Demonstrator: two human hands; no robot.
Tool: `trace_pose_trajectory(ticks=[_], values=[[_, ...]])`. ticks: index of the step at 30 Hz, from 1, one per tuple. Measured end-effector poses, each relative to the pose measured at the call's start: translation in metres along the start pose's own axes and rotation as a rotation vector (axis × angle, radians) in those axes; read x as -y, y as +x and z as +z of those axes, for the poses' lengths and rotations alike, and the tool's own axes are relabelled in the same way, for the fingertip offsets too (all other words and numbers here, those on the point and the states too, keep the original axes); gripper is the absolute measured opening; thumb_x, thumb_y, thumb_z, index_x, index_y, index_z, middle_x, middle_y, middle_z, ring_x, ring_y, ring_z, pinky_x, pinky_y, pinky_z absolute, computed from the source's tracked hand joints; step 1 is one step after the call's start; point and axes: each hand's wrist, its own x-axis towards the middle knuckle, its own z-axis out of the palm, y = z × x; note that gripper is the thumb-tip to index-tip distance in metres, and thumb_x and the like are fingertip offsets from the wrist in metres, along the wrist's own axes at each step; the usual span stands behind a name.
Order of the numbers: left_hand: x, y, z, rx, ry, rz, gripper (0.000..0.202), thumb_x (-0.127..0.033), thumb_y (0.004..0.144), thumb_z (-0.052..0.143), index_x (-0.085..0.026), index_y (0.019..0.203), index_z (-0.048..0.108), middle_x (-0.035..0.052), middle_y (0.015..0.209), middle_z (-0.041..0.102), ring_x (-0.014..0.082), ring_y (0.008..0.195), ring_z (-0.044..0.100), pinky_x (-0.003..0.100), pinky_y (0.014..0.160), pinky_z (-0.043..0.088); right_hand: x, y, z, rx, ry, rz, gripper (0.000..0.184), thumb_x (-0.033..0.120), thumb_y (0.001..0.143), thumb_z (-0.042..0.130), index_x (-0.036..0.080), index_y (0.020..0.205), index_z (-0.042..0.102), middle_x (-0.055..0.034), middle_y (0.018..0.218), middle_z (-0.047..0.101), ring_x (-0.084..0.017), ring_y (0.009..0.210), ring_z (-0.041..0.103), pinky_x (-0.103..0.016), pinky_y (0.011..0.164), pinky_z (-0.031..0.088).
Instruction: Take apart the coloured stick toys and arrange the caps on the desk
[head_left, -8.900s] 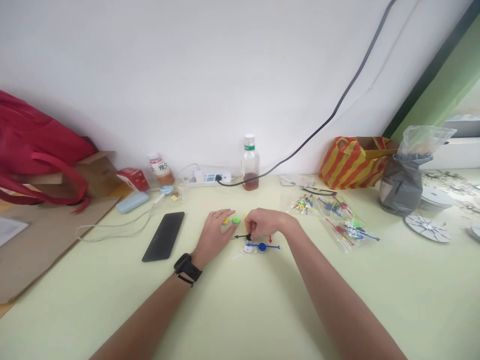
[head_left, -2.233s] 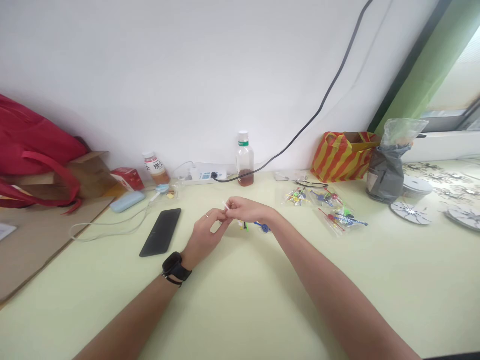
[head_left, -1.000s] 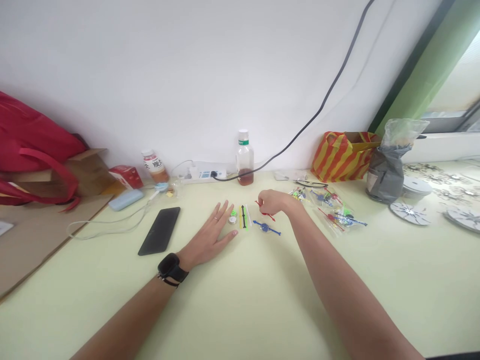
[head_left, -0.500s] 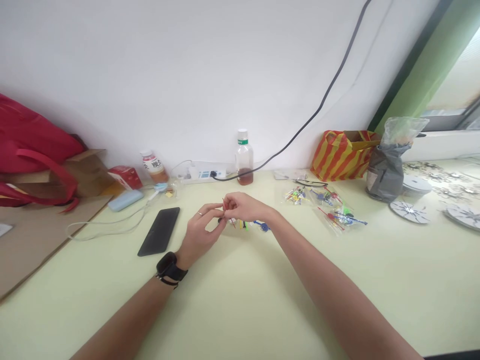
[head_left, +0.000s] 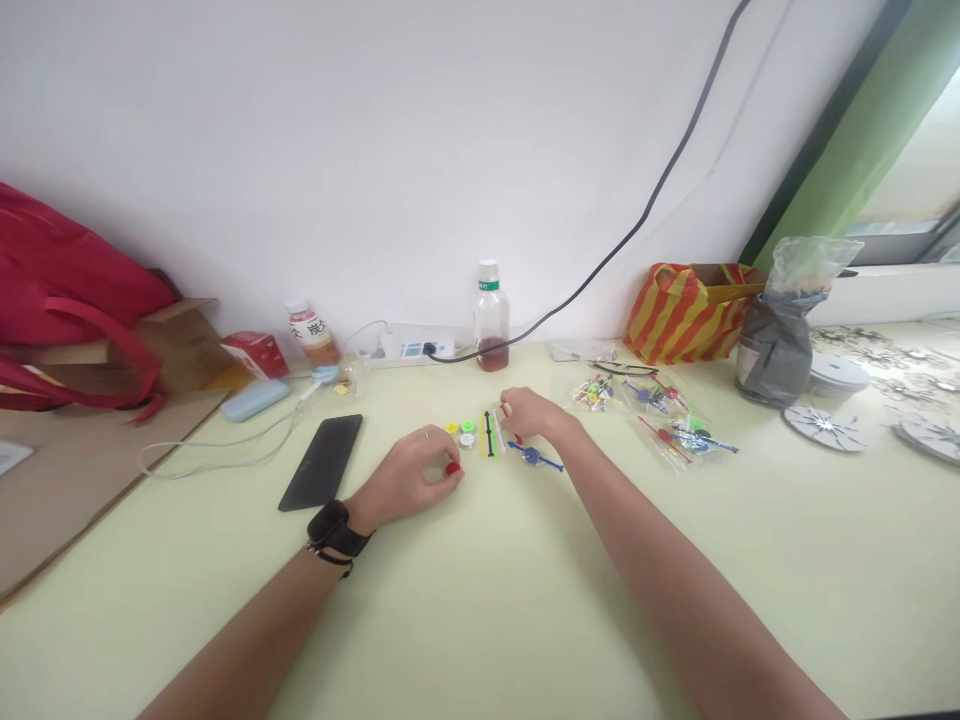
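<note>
Between the thumb and forefinger of my left hand point(head_left: 401, 475) is a small red round piece point(head_left: 452, 468), just above the table. My right hand point(head_left: 527, 414) pinches a thin red arrow point(head_left: 518, 440), its middle covered by my fingers. Just left of that hand lie several slim arrows side by side, among them a black arrow point(head_left: 489, 434) and a white arrow point(head_left: 500, 432). A blue arrow with a round centre point(head_left: 532, 456) rests below my right hand. Close to my left fingertips are a green round piece point(head_left: 468, 426), a white one point(head_left: 466, 441) and a yellow one point(head_left: 451, 428).
A black phone point(head_left: 321, 462) lies left of my left hand. Clear bags of coloured parts point(head_left: 686, 438) are at the right. A bottle point(head_left: 492, 318) and a power strip point(head_left: 420, 346) stand by the wall. White slotted discs point(head_left: 823, 427) lie farther right.
My hands were together around a red piece and have come apart. My right hand moved right with the red arrow; my left moved slightly down with the red round piece. The laid-out parts are now uncovered.
</note>
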Motion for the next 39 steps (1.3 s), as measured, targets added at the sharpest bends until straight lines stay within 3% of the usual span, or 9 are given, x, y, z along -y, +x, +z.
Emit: trace_pose_trajectory(ticks=[4, 8, 12, 21, 24, 29, 32, 35, 39], values=[[0.009, -0.001, -0.005, 0.042, 0.082, -0.031, 0.039, -0.034, 0.094, 0.063, -0.027, 0.133, 0.061, 0.0088, 0.14, 0.062, 0.0273, 0.132, 0.056, 0.045, 0.115, 0.046, -0.002, 0.005, 0.007, 0.007, -0.013, -0.021, 0.035, 0.01, 0.081, 0.066, 0.016, 0.115, 0.066, -0.0151, 0.117, 0.071, -0.025, 0.099, 0.069, -0.026, 0.071, 0.047], [0.025, -0.007, 0.003, 0.203, 0.161, -0.147, 0.067, -0.051, 0.104, 0.045, -0.029, 0.164, 0.026, 0.0056, 0.17, 0.028, 0.0297, 0.158, 0.022, 0.05, 0.128, 0.027, 0.002, 0.007, 0.011, 0.025, -0.002, -0.054, 0.037, 0.009, 0.084, 0.064, 0.017, 0.12, 0.064, -0.013, 0.114, 0.073, -0.024, 0.098, 0.07, -0.026, 0.073, 0.048], [0.036, -0.012, 0.013, 0.273, 0.229, -0.198, 0.075, -0.058, 0.106, 0.033, -0.027, 0.168, 0.002, 0.0034, 0.174, 0.012, 0.0318, 0.161, 0.004, 0.052, 0.13, 0.019, 0.011, 0.006, 0.015, 0.034, 0.023, -0.119, 0.042, 0.009, 0.084, 0.064, 0.017, 0.126, 0.063, -0.0134, 0.126, 0.07, -0.023, 0.108, 0.068, -0.024, 0.078, 0.049], [0.035, -0.011, 0.017, 0.251, 0.259, -0.156, 0.072, -0.057, 0.108, 0.029, -0.029, 0.167, 0.0, 0.0025, 0.174, 0.014, 0.0314, 0.161, 0.005, 0.051, 0.129, 0.019, 0.031, -0.007, 0.009, 0.121, 0.062, -0.19, 0.046, 0.023, 0.093, 0.062, 0.018, 0.138, 0.055, -0.01, 0.116, 0.074, -0.019, 0.095, 0.07, -0.023, 0.071, 0.049], [0.035, -0.01, 0.018, 0.271, 0.24, -0.162, 0.07, -0.053, 0.109, 0.027, -0.028, 0.167, -0.001, 0.0026, 0.174, 0.014, 0.0301, 0.161, 0.004, 0.052, 0.13, 0.014, 0.026, -0.012, -0.007, 0.139, 0.036, -0.18, 0.032, 0.027, 0.092, 0.064, 0.017, 0.122, 0.064, -0.0111, 0.116, 0.074, -0.02, 0.096, 0.068, -0.023, 0.069, 0.047], [0.029, -0.008, 0.014, 0.188, 0.177, -0.194, 0.067, -0.049, 0.109, 0.033, -0.029, 0.167, 0.008, 0.005, 0.172, 0.022, 0.0312, 0.16, 0.015, 0.053, 0.128, 0.023, 0.003, -0.023, -0.042, 0.396, -0.038, -0.138, 0.038, 0.044, 0.068, 0.087, 0.02, 0.094, 0.072, -0.0039, 0.097, 0.076, -0.019, 0.082, 0.068, -0.024, 0.062, 0.045], [0.021, -0.005, 0.009, 0.015, 0.167, -0.155, 0.055, -0.046, 0.105, 0.047, -0.027, 0.156, 0.042, 0.008, 0.164, 0.041, 0.0304, 0.153, 0.033, 0.052, 0.123, 0.033, -0.009, -0.025, -0.051, 0.611, -0.104, -0.056, 0.051, 0.043, 0.054, 0.094, 0.021, 0.095, 0.074, -0.0023, 0.091, 0.075, -0.02, 0.083, 0.068, -0.024, 0.064, 0.045], [0.012, -0.001, 0.006, -0.086, 0.218, -0.051, 0.024, -0.04, 0.099, 0.059, -0.026, 0.114, 0.071, 0.0074, 0.146, 0.059, 0.03, 0.14, 0.047, 0.051, 0.117, 0.04, -0.012, -0.023, -0.051, 0.635, -0.123, -0.015, 0.049, 0.042, 0.05, 0.095, 0.018, 0.089, 0.075, -0.0023, 0.081, 0.073, -0.021, 0.082, 0.067, -0.025, 0.065, 0.044], [0.006, 0.001, 0.008, -0.083, 0.268, 0.037, 0.015, -0.036, 0.094, 0.065, -0.025, 0.097, 0.074, 0.0073, 0.134, 0.064, 0.0316, 0.131, 0.049, 0.052, 0.11, 0.045, -0.009, -0.024, -0.051, 0.589, -0.101, -0.02, 0.039, 0.041, 0.058, 0.091, 0.018, 0.083, 0.071, -0.0023, 0.076, 0.071, -0.02, 0.077, 0.066, -0.026, 0.062, 0.042]])
